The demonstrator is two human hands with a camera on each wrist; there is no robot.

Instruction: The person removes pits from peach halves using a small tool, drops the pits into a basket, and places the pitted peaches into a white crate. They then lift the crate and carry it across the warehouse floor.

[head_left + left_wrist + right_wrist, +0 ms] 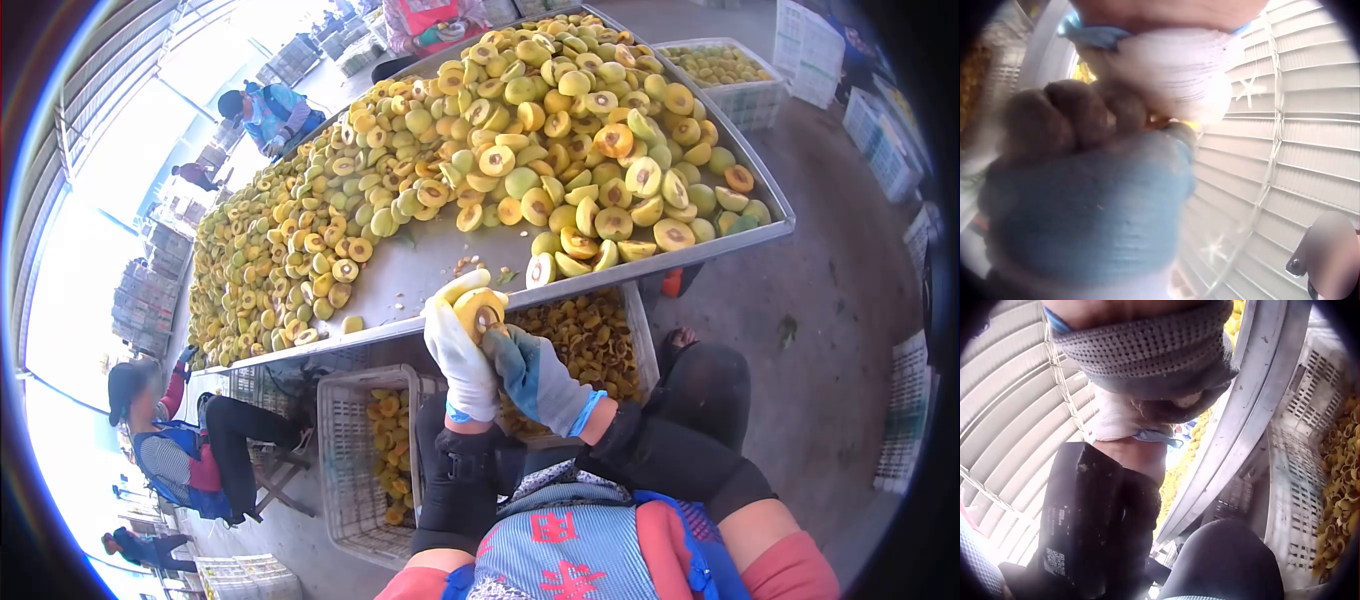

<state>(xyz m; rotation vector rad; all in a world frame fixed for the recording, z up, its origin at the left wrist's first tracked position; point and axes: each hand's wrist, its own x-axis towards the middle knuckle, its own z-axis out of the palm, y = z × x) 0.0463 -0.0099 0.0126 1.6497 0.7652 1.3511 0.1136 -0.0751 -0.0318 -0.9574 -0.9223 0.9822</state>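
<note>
Just past the metal table's near edge, the left hand, in a white glove, grips a halved yellow fruit with its pit area showing. The right hand, in a grey-blue glove, meets that fruit with its fingers curled; any tool in it is hidden. In the left wrist view the right hand shows curled fingers against the left hand. In the right wrist view the right hand hides most of the left hand. Halved fruit lies heaped on the table.
Below the table stand a crate with orange pieces and another crate of fruit pieces. Loose pits lie near the table edge. Several people sit around; one is at the left. A fruit-filled crate stands behind, right.
</note>
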